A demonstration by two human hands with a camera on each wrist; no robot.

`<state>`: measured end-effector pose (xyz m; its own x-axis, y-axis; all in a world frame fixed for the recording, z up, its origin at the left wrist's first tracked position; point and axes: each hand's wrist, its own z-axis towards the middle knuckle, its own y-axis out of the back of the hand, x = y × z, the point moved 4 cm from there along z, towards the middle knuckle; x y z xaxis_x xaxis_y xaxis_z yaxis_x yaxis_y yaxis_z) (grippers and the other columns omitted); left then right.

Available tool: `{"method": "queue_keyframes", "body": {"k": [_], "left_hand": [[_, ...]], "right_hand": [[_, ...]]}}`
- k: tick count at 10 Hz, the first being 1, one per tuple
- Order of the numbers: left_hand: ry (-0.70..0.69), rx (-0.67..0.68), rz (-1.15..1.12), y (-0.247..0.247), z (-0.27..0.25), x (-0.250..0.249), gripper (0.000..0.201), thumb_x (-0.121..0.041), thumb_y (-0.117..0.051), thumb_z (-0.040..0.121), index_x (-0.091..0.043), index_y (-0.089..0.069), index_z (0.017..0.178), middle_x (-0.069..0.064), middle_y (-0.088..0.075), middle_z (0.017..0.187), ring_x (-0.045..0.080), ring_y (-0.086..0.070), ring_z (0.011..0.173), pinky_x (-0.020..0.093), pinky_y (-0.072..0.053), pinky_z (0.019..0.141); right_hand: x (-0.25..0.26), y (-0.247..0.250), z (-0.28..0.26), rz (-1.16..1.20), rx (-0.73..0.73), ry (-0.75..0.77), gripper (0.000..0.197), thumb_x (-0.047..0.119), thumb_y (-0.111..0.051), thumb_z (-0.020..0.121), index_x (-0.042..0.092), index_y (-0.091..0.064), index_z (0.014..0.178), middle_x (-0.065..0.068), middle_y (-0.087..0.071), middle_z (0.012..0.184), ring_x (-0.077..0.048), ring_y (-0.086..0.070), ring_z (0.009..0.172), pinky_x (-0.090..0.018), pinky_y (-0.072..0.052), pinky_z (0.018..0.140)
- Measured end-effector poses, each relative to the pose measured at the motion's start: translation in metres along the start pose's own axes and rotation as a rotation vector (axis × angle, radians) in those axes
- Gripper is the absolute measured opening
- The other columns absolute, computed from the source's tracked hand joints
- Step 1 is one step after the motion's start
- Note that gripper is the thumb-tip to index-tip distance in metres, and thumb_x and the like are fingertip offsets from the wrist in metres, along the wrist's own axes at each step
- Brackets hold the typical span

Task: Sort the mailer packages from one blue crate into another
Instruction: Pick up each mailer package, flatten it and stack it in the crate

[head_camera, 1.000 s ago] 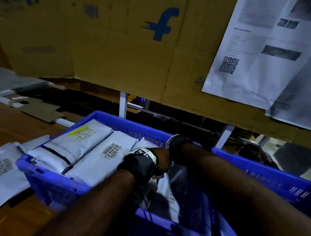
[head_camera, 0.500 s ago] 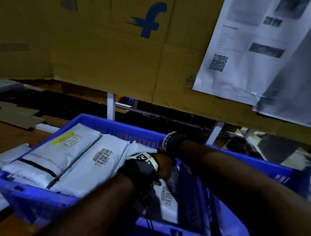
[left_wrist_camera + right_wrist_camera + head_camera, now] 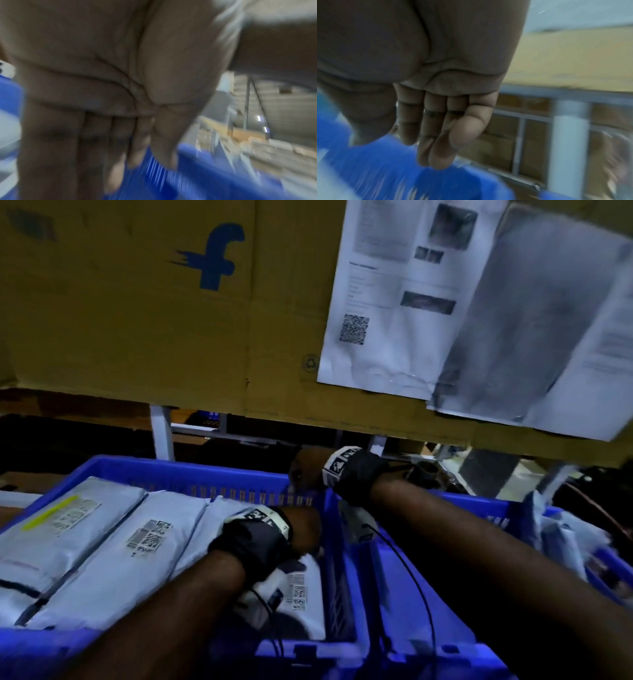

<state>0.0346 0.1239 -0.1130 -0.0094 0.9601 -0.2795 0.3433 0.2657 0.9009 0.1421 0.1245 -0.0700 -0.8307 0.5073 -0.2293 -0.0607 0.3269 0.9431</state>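
My left hand (image 3: pixel 305 530) is down inside the left blue crate (image 3: pixel 219 474), near its right wall, with the black wrist strap (image 3: pixel 255 537) just behind it. Seen from the wrist, its fingers (image 3: pixel 56 142) run straight and close together, the thumb lying alongside, and nothing is held in them; the picture is blurred, so I cannot tell whether the fingertips touch anything. My right hand (image 3: pixel 306 469) is higher, over the far corner where the two crates meet. From its wrist view the fingers (image 3: pixel 436 135) hang nearly straight, pressed side by side, and are empty, with the blue rim just beneath them.

The left crate holds the grey mailer packages. Three lie side by side, tilted and overlapping like tiles: the leftmost package (image 3: pixel 58 525) has a yellow stripe by its label, the middle package (image 3: pixel 137 546) shows a barcode label, and the third package (image 3: pixel 205 529) is partly hidden by my left wrist. A fourth package (image 3: pixel 298 597) lies lower by the right wall, under my left forearm, label up.

The right blue crate (image 3: pixel 472 501) stands touching the left one. A crumpled grey mailer (image 3: pixel 555 529) shows at its far right side.

A cardboard sheet (image 3: pixel 154 320) with a blue printed letter hangs behind the crates, with printed papers (image 3: pixel 394 302) stuck to it.
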Motion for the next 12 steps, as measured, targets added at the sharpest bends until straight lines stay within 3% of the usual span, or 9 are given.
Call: {"method": "queue_keyframes", "body": {"k": [1, 2, 3, 4, 7, 8, 10, 11, 12], "left_hand": [[0.028, -0.145, -0.102, 0.03, -0.003, -0.009, 0.029, -0.019, -0.057, 0.096, -0.004, -0.067, 0.118, 0.013, -0.067, 0.12, 0.027, -0.063, 0.112, 0.024, -0.046, 0.083], [-0.009, -0.267, -0.176, 0.056, -0.007, -0.025, 0.027, -0.023, -0.064, 0.092, 0.002, -0.072, 0.095, 0.02, -0.071, 0.097, 0.028, -0.068, 0.083, 0.03, -0.052, 0.072], [-0.011, -0.333, -0.255, 0.066, -0.002, -0.042, 0.027, -0.021, -0.066, 0.09, 0.001, -0.068, 0.074, 0.019, -0.064, 0.066, 0.029, -0.058, 0.053, 0.023, -0.042, 0.055], [-0.063, -0.413, -0.305, 0.074, 0.007, -0.066, 0.034, -0.022, -0.068, 0.088, -0.007, -0.061, 0.058, 0.008, -0.059, 0.056, 0.016, -0.054, 0.054, 0.026, -0.043, 0.06], [-0.202, -0.381, -0.465, 0.075, 0.062, -0.196, 0.023, -0.026, -0.063, 0.091, -0.009, -0.073, 0.077, 0.005, -0.072, 0.067, 0.031, -0.072, 0.072, 0.034, -0.054, 0.059], [-0.221, -0.367, -0.499, 0.059, 0.089, -0.23, 0.025, -0.025, -0.067, 0.089, -0.01, -0.072, 0.07, 0.008, -0.071, 0.066, 0.033, -0.072, 0.07, 0.025, -0.047, 0.051], [-0.232, -0.304, -0.534, 0.008, 0.145, -0.276, 0.024, -0.019, -0.069, 0.088, -0.006, -0.07, 0.068, 0.014, -0.068, 0.065, 0.016, -0.058, 0.049, 0.019, -0.045, 0.05], [-0.22, -0.257, -0.593, -0.017, 0.164, -0.288, 0.021, -0.014, -0.069, 0.089, 0.002, -0.07, 0.076, 0.006, -0.058, 0.057, 0.015, -0.053, 0.051, 0.015, -0.041, 0.044], [-0.235, -0.221, -0.63, -0.036, 0.174, -0.289, 0.015, -0.015, -0.068, 0.09, -0.006, -0.07, 0.077, 0.003, -0.059, 0.058, 0.017, -0.056, 0.056, 0.021, -0.047, 0.053]], "right_hand": [[-0.021, 0.027, -0.071, 0.172, -0.105, -0.106, 0.032, 0.033, -0.058, 0.095, 0.007, -0.071, 0.11, -0.014, -0.067, 0.116, -0.029, -0.062, 0.108, -0.031, -0.048, 0.084], [-0.069, 0.018, -0.115, 0.52, -0.205, -0.263, 0.021, 0.03, -0.064, 0.093, 0.011, -0.072, 0.093, -0.011, -0.071, 0.091, -0.02, -0.065, 0.076, -0.018, -0.047, 0.055], [-0.111, 0.005, -0.165, 0.673, -0.318, -0.36, 0.02, 0.03, -0.068, 0.091, 0.011, -0.073, 0.087, -0.007, -0.073, 0.074, -0.017, -0.066, 0.062, -0.019, -0.05, 0.052], [-0.159, -0.015, -0.213, 0.776, -0.382, -0.458, 0.02, 0.032, -0.07, 0.088, 0.014, -0.072, 0.079, -0.003, -0.071, 0.068, -0.019, -0.065, 0.061, -0.027, -0.051, 0.058], [-0.279, -0.087, -0.335, 0.999, -0.518, -0.814, 0.023, 0.02, -0.068, 0.091, -0.002, -0.067, 0.09, -0.017, -0.069, 0.077, -0.018, -0.061, 0.052, -0.02, -0.046, 0.043], [-0.312, -0.117, -0.355, 0.885, -0.464, -0.931, 0.026, 0.03, -0.07, 0.087, 0.008, -0.066, 0.073, -0.019, -0.07, 0.08, -0.026, -0.062, 0.063, -0.031, -0.05, 0.056], [-0.32, -0.192, -0.37, 0.66, -0.316, -1.048, 0.038, 0.05, -0.065, 0.086, 0.016, -0.06, 0.104, -0.011, -0.063, 0.103, -0.03, -0.062, 0.103, -0.026, -0.039, 0.074], [-0.322, -0.23, -0.355, 0.679, -0.325, -1.056, 0.029, 0.037, -0.06, 0.092, 0.016, -0.056, 0.111, -0.003, -0.046, 0.093, -0.021, -0.06, 0.094, -0.027, -0.034, 0.076], [-0.335, -0.251, -0.339, 0.66, -0.332, -0.973, 0.028, 0.022, -0.054, 0.093, 0.019, -0.048, 0.066, -0.001, -0.051, 0.07, -0.009, -0.055, 0.069, -0.035, -0.048, 0.076]]}}
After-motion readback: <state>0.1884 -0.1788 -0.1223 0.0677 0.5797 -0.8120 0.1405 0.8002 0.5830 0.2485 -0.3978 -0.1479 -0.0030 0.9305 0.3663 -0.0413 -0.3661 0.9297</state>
